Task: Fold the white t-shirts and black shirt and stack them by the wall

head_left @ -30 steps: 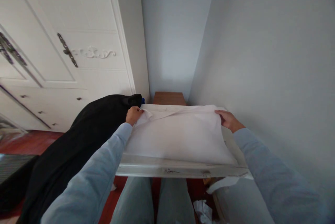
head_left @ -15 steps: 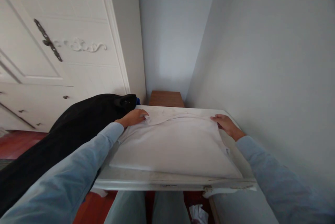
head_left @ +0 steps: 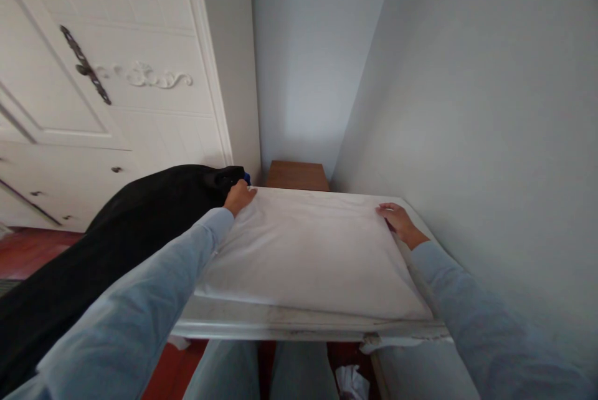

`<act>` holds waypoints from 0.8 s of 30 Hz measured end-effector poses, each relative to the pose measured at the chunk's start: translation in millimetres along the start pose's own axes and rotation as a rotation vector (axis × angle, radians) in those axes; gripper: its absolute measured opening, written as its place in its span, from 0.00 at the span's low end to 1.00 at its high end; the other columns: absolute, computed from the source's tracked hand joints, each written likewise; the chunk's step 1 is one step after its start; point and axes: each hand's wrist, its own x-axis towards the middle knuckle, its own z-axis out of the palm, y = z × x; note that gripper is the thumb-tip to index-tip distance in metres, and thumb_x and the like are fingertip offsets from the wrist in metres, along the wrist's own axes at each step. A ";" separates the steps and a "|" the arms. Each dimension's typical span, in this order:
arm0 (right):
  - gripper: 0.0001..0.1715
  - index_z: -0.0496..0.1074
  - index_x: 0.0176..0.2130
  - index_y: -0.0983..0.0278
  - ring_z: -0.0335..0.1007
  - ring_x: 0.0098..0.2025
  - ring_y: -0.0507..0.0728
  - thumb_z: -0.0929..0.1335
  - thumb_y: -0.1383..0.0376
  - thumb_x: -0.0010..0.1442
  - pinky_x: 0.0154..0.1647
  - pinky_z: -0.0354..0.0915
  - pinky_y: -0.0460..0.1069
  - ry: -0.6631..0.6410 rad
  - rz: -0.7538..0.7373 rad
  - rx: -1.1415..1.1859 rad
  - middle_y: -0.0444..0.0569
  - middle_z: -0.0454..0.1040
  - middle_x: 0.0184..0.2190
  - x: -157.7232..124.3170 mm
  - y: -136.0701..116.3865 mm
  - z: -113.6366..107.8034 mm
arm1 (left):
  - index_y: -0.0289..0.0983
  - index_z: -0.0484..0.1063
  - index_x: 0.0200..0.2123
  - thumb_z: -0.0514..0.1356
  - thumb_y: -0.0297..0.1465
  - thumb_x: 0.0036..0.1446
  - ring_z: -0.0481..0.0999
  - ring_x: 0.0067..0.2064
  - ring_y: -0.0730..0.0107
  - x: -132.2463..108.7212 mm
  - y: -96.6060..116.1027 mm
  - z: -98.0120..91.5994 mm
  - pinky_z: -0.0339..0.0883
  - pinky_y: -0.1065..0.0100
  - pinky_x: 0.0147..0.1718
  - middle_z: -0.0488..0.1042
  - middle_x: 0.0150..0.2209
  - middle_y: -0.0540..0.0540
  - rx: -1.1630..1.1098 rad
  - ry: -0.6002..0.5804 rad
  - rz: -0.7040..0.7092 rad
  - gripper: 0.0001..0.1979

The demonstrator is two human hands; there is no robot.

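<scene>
A folded white garment (head_left: 313, 257), possibly a shirt, lies spread flat on a small white table (head_left: 233, 320). At its far left corner, my left hand (head_left: 240, 197) has the fingers closed on the cloth near the table's back edge. My right hand (head_left: 400, 224) pinches the far right edge of the same garment, thumb and fingertips together. Soft creases run across the upper left of the cloth; its underside is hidden.
Black clothing (head_left: 140, 238) is heaped along the left, touching the table's side. A white wardrobe (head_left: 154, 45) stands behind it, and a grey wall (head_left: 490, 107) rises at right. Beyond the table is a brown wooden box (head_left: 298, 176). Crumpled white material (head_left: 351, 381) lies below.
My left hand has moved away from me, drawing the garment's far left edge out to the table's back edge. The bunched fold there is now flat. My right hand has barely shifted.
</scene>
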 end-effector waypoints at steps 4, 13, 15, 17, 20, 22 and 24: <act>0.14 0.70 0.33 0.60 0.68 0.27 0.54 0.74 0.66 0.45 0.26 0.65 0.47 -0.086 0.040 0.018 0.44 0.73 0.26 -16.9 -5.1 -9.2 | 0.29 0.67 0.54 0.67 0.29 0.51 0.81 0.40 0.53 -15.8 -4.2 -19.9 0.72 0.64 0.35 0.78 0.43 0.34 -0.056 -0.113 -0.059 0.27; 0.31 0.71 0.45 0.61 0.73 0.33 0.55 0.79 0.63 0.41 0.34 0.71 0.48 -0.321 0.170 -0.005 0.49 0.77 0.33 -98.8 6.1 -54.7 | 0.30 0.65 0.54 0.69 0.32 0.47 0.75 0.25 0.64 -106.9 -44.5 -57.8 0.65 0.70 0.22 0.74 0.23 0.51 -0.309 -0.347 -0.144 0.32; 0.30 0.72 0.44 0.63 0.73 0.35 0.56 0.78 0.61 0.42 0.36 0.71 0.49 -0.319 0.161 -0.101 0.51 0.77 0.35 -113.1 7.9 -62.5 | 0.30 0.67 0.51 0.69 0.34 0.45 0.73 0.23 0.65 -117.9 -54.3 -57.6 0.60 0.72 0.19 0.73 0.21 0.52 -0.265 -0.348 -0.108 0.30; 0.29 0.73 0.44 0.64 0.73 0.36 0.57 0.77 0.58 0.43 0.34 0.69 0.49 -0.280 0.124 -0.240 0.52 0.78 0.35 -121.9 8.2 -67.6 | 0.31 0.70 0.47 0.69 0.36 0.44 0.73 0.23 0.65 -122.0 -62.5 -54.5 0.59 0.71 0.19 0.72 0.19 0.53 -0.220 -0.330 -0.052 0.27; 0.28 0.74 0.42 0.65 0.71 0.33 0.56 0.76 0.54 0.43 0.28 0.62 0.47 -0.274 0.077 -0.422 0.50 0.76 0.30 -126.6 8.1 -69.6 | 0.33 0.73 0.40 0.69 0.37 0.42 0.73 0.24 0.66 -119.8 -69.9 -47.2 0.60 0.71 0.22 0.72 0.20 0.53 -0.175 -0.288 0.006 0.22; 0.24 0.74 0.36 0.65 0.66 0.27 0.53 0.75 0.53 0.42 0.24 0.56 0.45 -0.329 0.048 -0.480 0.46 0.72 0.24 -126.2 9.3 -68.1 | 0.35 0.75 0.36 0.69 0.35 0.40 0.73 0.24 0.66 -117.5 -71.7 -43.1 0.60 0.71 0.23 0.72 0.20 0.52 -0.160 -0.261 0.015 0.17; 0.22 0.71 0.29 0.64 0.59 0.23 0.50 0.75 0.52 0.40 0.22 0.52 0.45 -0.378 0.021 -0.474 0.42 0.65 0.19 -125.1 11.6 -66.2 | 0.35 0.75 0.33 0.67 0.32 0.40 0.72 0.24 0.67 -117.4 -72.4 -41.2 0.60 0.71 0.23 0.72 0.20 0.53 -0.179 -0.239 0.005 0.13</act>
